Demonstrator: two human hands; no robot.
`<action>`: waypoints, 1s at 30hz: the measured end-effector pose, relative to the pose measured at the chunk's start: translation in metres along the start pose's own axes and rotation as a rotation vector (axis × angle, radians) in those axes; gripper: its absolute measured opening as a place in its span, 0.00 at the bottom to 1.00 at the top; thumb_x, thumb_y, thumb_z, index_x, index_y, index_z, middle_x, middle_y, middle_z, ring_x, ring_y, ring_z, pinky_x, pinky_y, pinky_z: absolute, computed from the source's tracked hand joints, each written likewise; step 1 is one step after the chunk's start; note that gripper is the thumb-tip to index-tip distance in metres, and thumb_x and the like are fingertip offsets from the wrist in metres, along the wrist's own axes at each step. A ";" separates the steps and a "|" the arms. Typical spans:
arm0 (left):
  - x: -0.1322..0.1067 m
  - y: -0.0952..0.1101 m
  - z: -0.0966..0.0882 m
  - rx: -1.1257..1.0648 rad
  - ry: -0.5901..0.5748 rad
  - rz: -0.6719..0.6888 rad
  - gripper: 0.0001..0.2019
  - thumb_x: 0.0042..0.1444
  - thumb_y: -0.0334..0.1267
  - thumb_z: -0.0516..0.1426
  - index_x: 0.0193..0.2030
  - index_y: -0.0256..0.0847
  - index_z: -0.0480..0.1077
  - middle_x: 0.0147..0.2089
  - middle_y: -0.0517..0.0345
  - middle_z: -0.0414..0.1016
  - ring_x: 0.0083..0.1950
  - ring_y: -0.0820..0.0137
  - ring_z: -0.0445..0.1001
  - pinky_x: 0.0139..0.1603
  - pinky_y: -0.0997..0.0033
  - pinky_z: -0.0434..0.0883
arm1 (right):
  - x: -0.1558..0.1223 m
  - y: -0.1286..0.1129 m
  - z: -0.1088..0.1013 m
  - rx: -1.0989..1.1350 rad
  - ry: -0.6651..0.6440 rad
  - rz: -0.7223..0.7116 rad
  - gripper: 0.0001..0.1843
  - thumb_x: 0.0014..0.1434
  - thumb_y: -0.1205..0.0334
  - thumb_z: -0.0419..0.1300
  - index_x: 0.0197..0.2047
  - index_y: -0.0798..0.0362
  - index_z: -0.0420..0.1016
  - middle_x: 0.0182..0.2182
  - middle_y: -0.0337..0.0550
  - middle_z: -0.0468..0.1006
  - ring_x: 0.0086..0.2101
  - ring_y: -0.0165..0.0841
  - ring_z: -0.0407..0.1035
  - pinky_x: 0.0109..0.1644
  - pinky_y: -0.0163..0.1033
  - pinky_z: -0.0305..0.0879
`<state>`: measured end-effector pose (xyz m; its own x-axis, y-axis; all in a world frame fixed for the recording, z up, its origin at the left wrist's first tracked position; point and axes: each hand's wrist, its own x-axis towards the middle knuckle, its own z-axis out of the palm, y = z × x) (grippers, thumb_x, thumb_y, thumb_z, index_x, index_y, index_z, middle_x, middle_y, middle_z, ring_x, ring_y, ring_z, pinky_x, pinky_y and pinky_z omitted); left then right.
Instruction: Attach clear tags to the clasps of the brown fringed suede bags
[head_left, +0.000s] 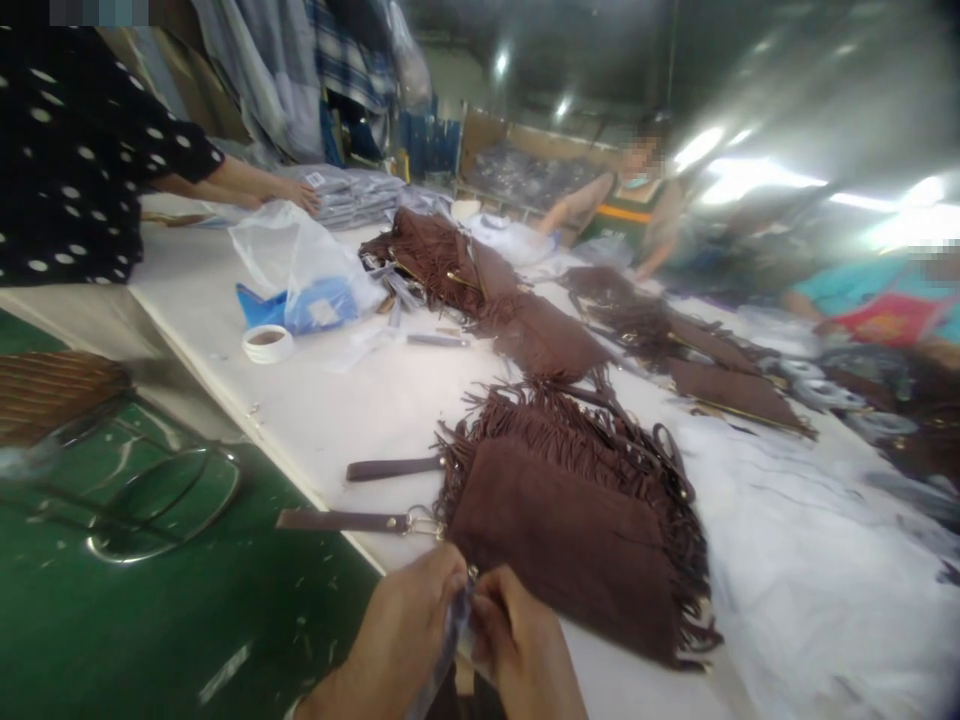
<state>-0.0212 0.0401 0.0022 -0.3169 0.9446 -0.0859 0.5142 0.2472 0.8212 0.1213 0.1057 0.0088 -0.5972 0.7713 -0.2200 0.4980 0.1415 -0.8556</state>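
Note:
My left hand (409,620) and my right hand (525,640) are close together at the near table edge, fingers closed in pinches. Between them runs a crumpled, see-through greyish plastic strip (441,665), gripped by both. A small shiny metal piece shows by the fingertips; what it belongs to is hard to make out. Just beyond lies a dark brown fringed bag (570,530), flat side up, on top of more fringed pieces. From its left side a brown wrist strap (337,520) with a metal clasp sticks out past the table edge, and a second strap (394,467) lies above it.
On the white table (300,420) are a tape roll (268,343), a blue packet (322,303) in clear plastic, more brown bags (547,335), and white sheeting (817,560) at right. A stool (165,500) stands left. Co-workers are at the left, back and right.

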 end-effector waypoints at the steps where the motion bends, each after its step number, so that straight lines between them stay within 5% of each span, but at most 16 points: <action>1: 0.001 -0.001 0.000 0.001 -0.010 -0.002 0.14 0.68 0.40 0.43 0.34 0.43 0.64 0.31 0.60 0.70 0.33 0.68 0.69 0.35 0.69 0.57 | 0.001 -0.002 -0.001 -0.003 -0.005 -0.006 0.15 0.66 0.52 0.48 0.31 0.49 0.66 0.21 0.35 0.72 0.23 0.31 0.68 0.28 0.32 0.55; 10: 0.009 0.012 -0.002 -0.270 -0.076 -0.178 0.13 0.66 0.43 0.47 0.31 0.42 0.63 0.26 0.62 0.66 0.29 0.69 0.67 0.29 0.72 0.59 | -0.003 0.006 0.008 0.026 0.166 0.000 0.16 0.67 0.49 0.47 0.39 0.48 0.69 0.31 0.40 0.79 0.32 0.35 0.74 0.36 0.35 0.60; 17: 0.007 0.008 0.013 -0.477 0.004 -0.262 0.16 0.63 0.49 0.49 0.31 0.40 0.66 0.24 0.62 0.68 0.22 0.72 0.65 0.23 0.76 0.59 | -0.023 0.011 0.015 0.247 0.176 0.105 0.30 0.58 0.37 0.55 0.54 0.51 0.67 0.25 0.39 0.77 0.22 0.35 0.72 0.26 0.35 0.66; 23: 0.007 0.001 0.018 -0.781 -0.111 -0.333 0.17 0.57 0.49 0.53 0.40 0.35 0.69 0.20 0.57 0.72 0.18 0.72 0.65 0.20 0.77 0.59 | -0.017 0.008 -0.001 0.631 0.012 0.289 0.35 0.55 0.36 0.61 0.55 0.53 0.63 0.24 0.38 0.77 0.14 0.24 0.61 0.15 0.27 0.55; 30: -0.006 0.008 0.025 -0.779 -0.012 -0.208 0.09 0.54 0.40 0.60 0.40 0.38 0.71 0.25 0.60 0.72 0.22 0.72 0.69 0.22 0.77 0.62 | -0.011 0.025 0.001 1.098 -0.126 0.298 0.36 0.45 0.42 0.71 0.50 0.54 0.66 0.19 0.38 0.76 0.13 0.22 0.60 0.17 0.25 0.50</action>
<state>0.0042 0.0418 -0.0048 -0.3343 0.8990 -0.2830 -0.2589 0.2011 0.9447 0.1393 0.1000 -0.0109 -0.6370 0.6070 -0.4752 -0.1506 -0.7025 -0.6956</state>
